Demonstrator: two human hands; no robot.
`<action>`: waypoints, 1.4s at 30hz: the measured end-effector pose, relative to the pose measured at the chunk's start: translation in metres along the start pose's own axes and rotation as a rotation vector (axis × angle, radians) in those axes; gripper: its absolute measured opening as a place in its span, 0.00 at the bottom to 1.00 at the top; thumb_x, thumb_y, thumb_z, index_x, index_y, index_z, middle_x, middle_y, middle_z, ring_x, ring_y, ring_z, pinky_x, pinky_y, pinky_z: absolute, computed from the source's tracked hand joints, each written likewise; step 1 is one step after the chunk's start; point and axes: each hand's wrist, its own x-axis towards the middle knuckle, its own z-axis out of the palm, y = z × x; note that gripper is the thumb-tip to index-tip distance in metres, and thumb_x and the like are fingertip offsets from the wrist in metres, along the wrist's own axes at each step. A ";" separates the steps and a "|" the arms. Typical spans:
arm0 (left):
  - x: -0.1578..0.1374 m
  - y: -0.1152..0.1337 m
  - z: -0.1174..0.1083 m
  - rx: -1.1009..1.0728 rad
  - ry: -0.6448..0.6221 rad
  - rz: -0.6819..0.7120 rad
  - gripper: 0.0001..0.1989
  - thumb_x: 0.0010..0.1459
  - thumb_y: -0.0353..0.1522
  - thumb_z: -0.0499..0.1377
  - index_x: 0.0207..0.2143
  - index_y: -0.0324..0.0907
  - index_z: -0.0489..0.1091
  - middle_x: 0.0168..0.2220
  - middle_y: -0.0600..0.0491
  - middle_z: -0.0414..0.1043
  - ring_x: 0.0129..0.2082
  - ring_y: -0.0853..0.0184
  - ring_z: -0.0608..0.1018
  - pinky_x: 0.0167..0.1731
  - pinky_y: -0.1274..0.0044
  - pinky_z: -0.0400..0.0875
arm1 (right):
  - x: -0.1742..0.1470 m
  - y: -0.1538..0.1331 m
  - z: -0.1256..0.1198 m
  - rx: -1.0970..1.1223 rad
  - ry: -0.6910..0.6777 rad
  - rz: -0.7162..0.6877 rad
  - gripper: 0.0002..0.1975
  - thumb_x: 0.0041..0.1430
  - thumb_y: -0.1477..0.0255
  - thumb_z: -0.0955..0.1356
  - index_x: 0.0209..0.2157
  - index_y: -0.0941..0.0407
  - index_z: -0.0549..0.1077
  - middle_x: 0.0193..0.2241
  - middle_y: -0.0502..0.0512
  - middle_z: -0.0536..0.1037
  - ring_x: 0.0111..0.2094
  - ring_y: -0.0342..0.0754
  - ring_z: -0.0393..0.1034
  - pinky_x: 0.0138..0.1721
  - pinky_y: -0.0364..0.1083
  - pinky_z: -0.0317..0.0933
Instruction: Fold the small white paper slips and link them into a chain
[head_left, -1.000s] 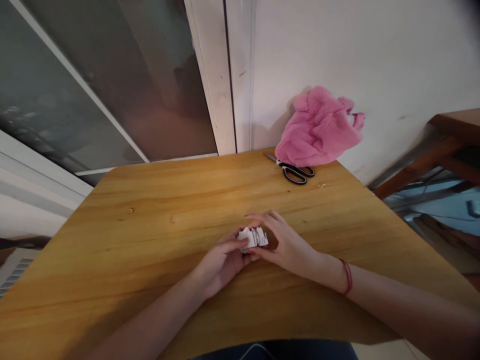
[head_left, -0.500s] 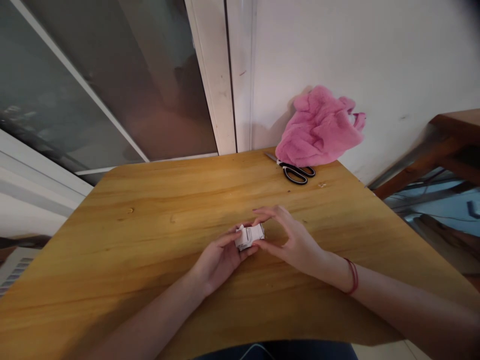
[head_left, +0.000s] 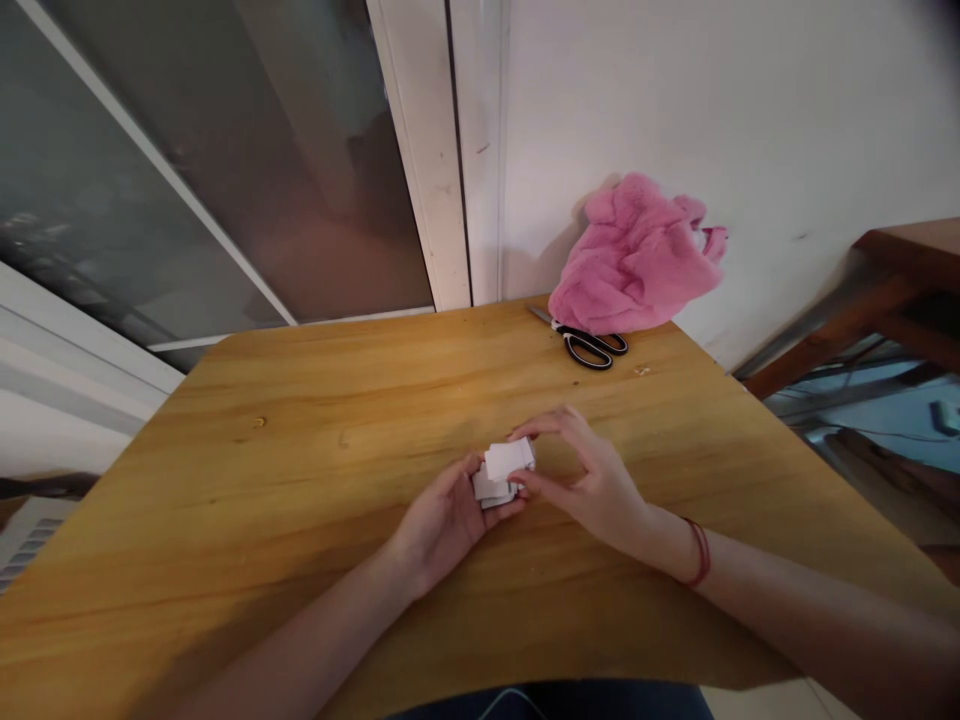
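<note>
White lower cards (head_left: 491,487) were cradled in half-open left hand (head_left: 444,522), seemingly for support; upper cards (head_left: 507,461) pinched by curled right hand (head_left: 600,488).

From my remote seat I am reading no text, label, brand, number or sign anywhere in the head view. I am seeing some dark traces at the right edge of the small white slips (head_left: 507,460) between the hands, but they are showing too small and blurred for me to tell whether they are print.
</note>
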 end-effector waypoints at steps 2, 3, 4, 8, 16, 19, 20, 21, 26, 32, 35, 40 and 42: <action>0.001 -0.001 0.001 -0.020 -0.021 -0.024 0.17 0.62 0.37 0.46 0.42 0.35 0.68 0.41 0.44 0.72 0.40 0.63 0.74 0.46 0.68 0.66 | -0.001 -0.001 0.004 0.013 -0.059 -0.003 0.13 0.52 0.70 0.70 0.40 0.53 0.67 0.36 0.53 0.73 0.40 0.49 0.66 0.43 0.50 0.62; 0.001 -0.001 0.001 -0.023 -0.029 -0.027 0.19 0.62 0.38 0.46 0.42 0.35 0.69 0.41 0.44 0.72 0.41 0.62 0.74 0.47 0.67 0.65 | -0.001 -0.001 0.006 0.017 -0.079 -0.002 0.14 0.52 0.70 0.70 0.40 0.53 0.67 0.36 0.53 0.73 0.40 0.49 0.65 0.43 0.50 0.62; 0.001 -0.001 0.001 -0.025 -0.034 -0.028 0.19 0.62 0.39 0.45 0.42 0.35 0.69 0.41 0.44 0.72 0.41 0.62 0.74 0.48 0.67 0.64 | -0.001 0.000 0.007 0.021 -0.091 0.001 0.14 0.52 0.70 0.70 0.41 0.53 0.67 0.37 0.53 0.73 0.40 0.49 0.65 0.43 0.50 0.62; 0.001 0.000 0.000 -0.033 -0.023 -0.042 0.18 0.61 0.39 0.47 0.44 0.35 0.69 0.41 0.45 0.72 0.40 0.63 0.74 0.48 0.67 0.64 | -0.001 0.001 0.007 0.035 -0.089 0.024 0.14 0.53 0.69 0.70 0.41 0.53 0.66 0.38 0.53 0.73 0.42 0.49 0.66 0.44 0.50 0.62; 0.000 0.002 0.001 -0.061 0.008 -0.049 0.15 0.61 0.34 0.49 0.42 0.33 0.70 0.38 0.45 0.74 0.37 0.65 0.75 0.44 0.70 0.68 | -0.001 -0.001 0.003 0.056 -0.059 0.036 0.13 0.53 0.69 0.70 0.41 0.53 0.67 0.38 0.54 0.73 0.43 0.50 0.67 0.46 0.51 0.62; -0.002 0.004 0.001 -0.051 0.027 -0.007 0.10 0.59 0.27 0.51 0.41 0.35 0.69 0.39 0.46 0.74 0.37 0.66 0.76 0.45 0.71 0.68 | -0.001 0.000 -0.001 0.041 -0.022 0.044 0.13 0.53 0.69 0.70 0.41 0.52 0.67 0.39 0.54 0.72 0.44 0.50 0.66 0.46 0.52 0.61; -0.002 0.004 0.001 -0.038 0.030 0.002 0.10 0.58 0.26 0.52 0.41 0.35 0.69 0.40 0.46 0.74 0.38 0.65 0.76 0.45 0.71 0.68 | -0.002 0.001 -0.002 0.036 0.005 0.045 0.14 0.53 0.68 0.70 0.41 0.52 0.67 0.39 0.53 0.72 0.44 0.50 0.67 0.46 0.52 0.61; -0.003 0.004 0.001 -0.023 0.029 0.010 0.09 0.57 0.25 0.53 0.40 0.35 0.69 0.40 0.46 0.74 0.38 0.65 0.76 0.45 0.71 0.67 | -0.002 0.001 -0.003 0.034 0.037 0.045 0.14 0.52 0.68 0.70 0.41 0.52 0.67 0.39 0.53 0.73 0.43 0.50 0.67 0.46 0.51 0.62; -0.003 0.002 0.000 0.013 0.018 0.046 0.10 0.56 0.23 0.54 0.41 0.36 0.68 0.40 0.47 0.73 0.39 0.67 0.76 0.46 0.73 0.67 | -0.004 0.000 0.000 0.039 0.097 0.049 0.15 0.52 0.68 0.70 0.41 0.52 0.67 0.38 0.53 0.72 0.42 0.50 0.67 0.44 0.51 0.63; -0.001 0.002 0.000 -0.057 -0.009 -0.017 0.15 0.62 0.35 0.48 0.42 0.37 0.68 0.44 0.46 0.70 0.41 0.65 0.73 0.46 0.69 0.67 | -0.005 -0.002 0.008 0.073 -0.002 0.069 0.15 0.51 0.69 0.71 0.41 0.53 0.66 0.39 0.54 0.73 0.44 0.50 0.67 0.46 0.51 0.62; -0.001 0.002 0.001 -0.065 -0.003 -0.016 0.14 0.61 0.33 0.48 0.43 0.36 0.69 0.44 0.46 0.71 0.41 0.64 0.73 0.46 0.69 0.67 | -0.005 -0.001 0.009 0.074 0.005 0.071 0.16 0.51 0.69 0.71 0.42 0.53 0.66 0.39 0.54 0.73 0.44 0.50 0.68 0.46 0.51 0.62; -0.002 0.003 0.001 -0.079 -0.022 -0.009 0.12 0.60 0.28 0.49 0.42 0.34 0.69 0.42 0.45 0.73 0.40 0.64 0.75 0.46 0.70 0.66 | -0.005 0.002 0.004 0.039 0.050 0.053 0.16 0.51 0.68 0.70 0.42 0.52 0.65 0.38 0.52 0.72 0.43 0.49 0.67 0.46 0.50 0.61; -0.002 0.004 0.000 -0.066 -0.020 -0.001 0.11 0.58 0.26 0.50 0.41 0.34 0.69 0.40 0.45 0.73 0.40 0.63 0.75 0.47 0.70 0.65 | -0.004 0.003 0.002 0.020 0.074 0.054 0.16 0.52 0.68 0.70 0.43 0.52 0.65 0.38 0.52 0.72 0.42 0.49 0.67 0.46 0.50 0.61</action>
